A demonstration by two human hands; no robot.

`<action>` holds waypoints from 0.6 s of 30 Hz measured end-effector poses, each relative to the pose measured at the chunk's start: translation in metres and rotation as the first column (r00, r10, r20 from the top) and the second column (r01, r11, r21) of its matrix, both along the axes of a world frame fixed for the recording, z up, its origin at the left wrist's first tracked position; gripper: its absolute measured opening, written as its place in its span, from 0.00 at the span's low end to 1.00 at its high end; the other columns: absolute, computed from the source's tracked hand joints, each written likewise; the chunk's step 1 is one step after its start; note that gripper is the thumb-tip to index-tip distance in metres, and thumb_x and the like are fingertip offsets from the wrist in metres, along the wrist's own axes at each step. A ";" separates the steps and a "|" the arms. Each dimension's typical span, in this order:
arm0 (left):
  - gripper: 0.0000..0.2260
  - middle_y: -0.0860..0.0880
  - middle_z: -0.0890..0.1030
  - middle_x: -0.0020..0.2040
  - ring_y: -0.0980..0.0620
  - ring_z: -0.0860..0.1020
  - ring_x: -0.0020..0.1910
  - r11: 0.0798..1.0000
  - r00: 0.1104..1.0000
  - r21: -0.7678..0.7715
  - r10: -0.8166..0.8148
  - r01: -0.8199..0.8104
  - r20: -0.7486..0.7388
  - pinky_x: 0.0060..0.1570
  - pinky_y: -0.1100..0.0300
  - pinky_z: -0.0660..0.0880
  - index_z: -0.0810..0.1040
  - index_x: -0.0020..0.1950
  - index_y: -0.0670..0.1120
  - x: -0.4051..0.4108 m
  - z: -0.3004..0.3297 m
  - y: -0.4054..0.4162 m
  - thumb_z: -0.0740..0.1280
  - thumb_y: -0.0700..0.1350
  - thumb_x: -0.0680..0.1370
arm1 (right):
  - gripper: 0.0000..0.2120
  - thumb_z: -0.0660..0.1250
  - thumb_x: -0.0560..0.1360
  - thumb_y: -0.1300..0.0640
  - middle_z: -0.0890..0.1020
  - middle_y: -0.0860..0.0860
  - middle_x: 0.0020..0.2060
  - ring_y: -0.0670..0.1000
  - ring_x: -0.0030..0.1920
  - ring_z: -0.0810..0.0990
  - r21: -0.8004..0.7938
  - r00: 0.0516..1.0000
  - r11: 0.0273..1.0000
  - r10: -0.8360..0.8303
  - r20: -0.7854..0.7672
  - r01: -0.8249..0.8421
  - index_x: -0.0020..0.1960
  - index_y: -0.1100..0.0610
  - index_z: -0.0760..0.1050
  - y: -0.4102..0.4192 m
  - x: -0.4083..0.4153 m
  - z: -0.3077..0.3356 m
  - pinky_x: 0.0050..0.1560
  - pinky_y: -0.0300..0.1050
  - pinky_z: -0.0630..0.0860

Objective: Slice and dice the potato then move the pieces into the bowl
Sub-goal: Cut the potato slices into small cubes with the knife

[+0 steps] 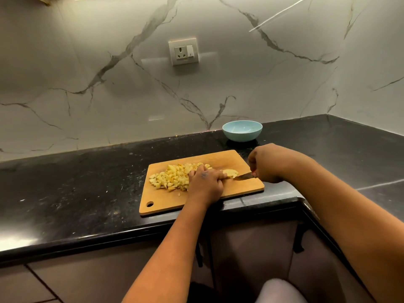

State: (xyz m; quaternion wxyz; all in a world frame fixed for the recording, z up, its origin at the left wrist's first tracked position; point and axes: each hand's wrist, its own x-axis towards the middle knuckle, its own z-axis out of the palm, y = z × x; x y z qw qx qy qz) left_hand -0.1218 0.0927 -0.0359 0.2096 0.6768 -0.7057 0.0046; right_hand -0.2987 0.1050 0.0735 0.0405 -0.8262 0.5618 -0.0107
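Note:
A wooden cutting board point(244, 162) lies on the black counter. A heap of diced potato point(172, 177) covers its left half. My left hand point(205, 183) holds down an uncut potato piece point(231, 172) with curled fingers. My right hand point(266, 164) grips a knife point(243, 177) by the handle, with the blade tip beside that piece. A light blue bowl point(242, 130) stands behind the board near the wall; I see no potato in it.
The black counter point(87, 182) runs left and turns a corner at the right. A marble wall with a power socket point(183, 51) rises behind it. The counter's front edge lies just below the board. Dark cabinet fronts sit underneath.

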 end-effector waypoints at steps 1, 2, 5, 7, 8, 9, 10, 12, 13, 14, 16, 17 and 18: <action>0.16 0.54 0.78 0.65 0.48 0.67 0.64 1.000 1.000 -0.016 -0.007 0.007 -0.021 0.65 0.47 0.62 0.77 0.66 0.57 0.001 -0.001 0.001 0.58 0.47 0.81 | 0.12 0.68 0.77 0.60 0.79 0.51 0.50 0.50 0.51 0.76 -0.008 0.999 1.000 0.000 0.045 0.000 0.60 0.54 0.76 -0.001 -0.001 0.000 0.54 0.43 0.75; 0.17 0.52 0.78 0.64 0.48 0.68 0.64 0.999 0.999 -0.030 -0.013 0.012 -0.044 0.65 0.47 0.63 0.77 0.67 0.56 0.001 -0.002 0.001 0.58 0.47 0.81 | 0.12 0.67 0.77 0.60 0.78 0.51 0.50 0.50 0.50 0.76 -0.022 0.996 1.000 -0.002 0.091 0.004 0.60 0.54 0.76 -0.002 -0.002 0.000 0.51 0.41 0.74; 0.17 0.47 0.77 0.63 0.48 0.68 0.64 0.997 0.993 -0.076 -0.002 -0.007 -0.119 0.67 0.48 0.65 0.77 0.68 0.54 0.002 -0.006 0.000 0.60 0.45 0.80 | 0.12 0.67 0.78 0.60 0.79 0.52 0.52 0.51 0.51 0.76 -0.070 0.986 0.997 -0.018 0.167 0.030 0.61 0.54 0.75 -0.005 0.001 -0.005 0.52 0.42 0.75; 0.17 0.45 0.75 0.63 0.47 0.69 0.64 0.994 0.983 -0.104 0.017 -0.037 -0.183 0.67 0.48 0.67 0.77 0.68 0.53 0.002 -0.006 0.001 0.62 0.44 0.80 | 0.13 0.67 0.77 0.60 0.79 0.52 0.52 0.51 0.51 0.77 -0.065 0.982 0.997 -0.023 0.186 0.036 0.61 0.54 0.75 -0.007 0.006 -0.010 0.54 0.44 0.77; 0.16 0.45 0.75 0.62 0.47 0.69 0.64 0.992 0.979 -0.115 0.024 -0.049 -0.203 0.66 0.49 0.67 0.78 0.67 0.52 0.002 -0.006 0.002 0.62 0.44 0.80 | 0.13 0.67 0.77 0.60 0.79 0.52 0.52 0.51 0.51 0.78 -0.054 0.981 0.998 -0.022 0.193 0.033 0.61 0.54 0.75 -0.007 0.007 -0.012 0.55 0.45 0.78; 0.16 0.45 0.76 0.62 0.47 0.70 0.63 0.991 0.978 -0.122 0.031 -0.058 -0.208 0.66 0.50 0.68 0.78 0.67 0.52 0.002 -0.006 0.002 0.62 0.43 0.80 | 0.12 0.67 0.77 0.60 0.79 0.52 0.52 0.51 0.51 0.78 -0.042 0.980 0.999 -0.020 0.198 0.029 0.61 0.54 0.75 -0.007 0.009 -0.015 0.56 0.46 0.78; 0.16 0.46 0.77 0.60 0.48 0.70 0.61 0.989 0.980 -0.131 0.038 -0.065 -0.195 0.64 0.50 0.68 0.79 0.66 0.51 0.001 -0.006 0.003 0.62 0.43 0.80 | 0.12 0.67 0.77 0.60 0.79 0.52 0.52 0.51 0.51 0.78 -0.039 0.979 0.999 -0.016 0.204 0.024 0.61 0.54 0.76 -0.007 0.010 -0.017 0.56 0.46 0.78; 0.15 0.48 0.80 0.58 0.50 0.70 0.59 0.987 0.987 -0.147 0.046 -0.069 -0.156 0.61 0.52 0.68 0.81 0.63 0.52 0.001 -0.008 0.002 0.62 0.44 0.80 | 0.11 0.66 0.78 0.60 0.79 0.52 0.52 0.51 0.50 0.78 -0.040 0.977 0.999 -0.009 0.211 0.018 0.60 0.54 0.75 -0.008 0.012 -0.020 0.54 0.44 0.78; 0.14 0.49 0.81 0.57 0.50 0.70 0.58 0.987 0.990 -0.151 0.042 -0.062 -0.135 0.60 0.52 0.68 0.81 0.63 0.53 0.001 -0.008 0.002 0.62 0.45 0.80 | 0.11 0.66 0.78 0.60 0.79 0.52 0.52 0.51 0.49 0.78 -0.041 0.977 0.999 -0.007 0.211 0.016 0.60 0.54 0.75 -0.008 0.013 -0.021 0.53 0.43 0.78; 0.14 0.51 0.82 0.57 0.51 0.70 0.58 0.987 0.993 -0.152 0.035 -0.051 -0.109 0.59 0.52 0.68 0.81 0.62 0.53 0.001 -0.008 0.002 0.61 0.45 0.80 | 0.11 0.66 0.78 0.60 0.79 0.52 0.52 0.50 0.49 0.78 -0.041 0.978 0.999 -0.005 0.209 0.014 0.60 0.54 0.75 -0.008 0.013 -0.022 0.52 0.43 0.77; 0.15 0.53 0.83 0.57 0.51 0.70 0.58 0.988 0.997 -0.151 0.024 -0.033 -0.067 0.59 0.52 0.68 0.81 0.63 0.53 0.001 -0.007 0.002 0.61 0.45 0.80 | 0.12 0.66 0.78 0.59 0.79 0.52 0.51 0.50 0.49 0.77 -0.035 0.979 0.999 -0.004 0.205 0.011 0.61 0.54 0.76 -0.007 0.014 -0.024 0.53 0.43 0.78; 0.15 0.53 0.83 0.57 0.51 0.70 0.58 0.988 0.998 -0.153 0.023 -0.031 -0.055 0.59 0.52 0.67 0.81 0.63 0.53 0.001 -0.006 0.002 0.61 0.46 0.80 | 0.12 0.66 0.78 0.59 0.79 0.53 0.52 0.50 0.49 0.77 -0.028 0.979 1.000 -0.005 0.205 0.011 0.61 0.54 0.75 -0.006 0.015 -0.025 0.53 0.44 0.78; 0.15 0.53 0.83 0.57 0.50 0.70 0.58 0.987 0.999 -0.157 0.024 -0.031 -0.043 0.59 0.52 0.67 0.81 0.63 0.53 0.001 -0.006 0.002 0.61 0.46 0.80 | 0.12 0.66 0.78 0.59 0.79 0.53 0.52 0.51 0.49 0.77 -0.017 0.979 1.000 -0.007 0.203 0.010 0.61 0.54 0.75 -0.006 0.016 -0.026 0.54 0.44 0.78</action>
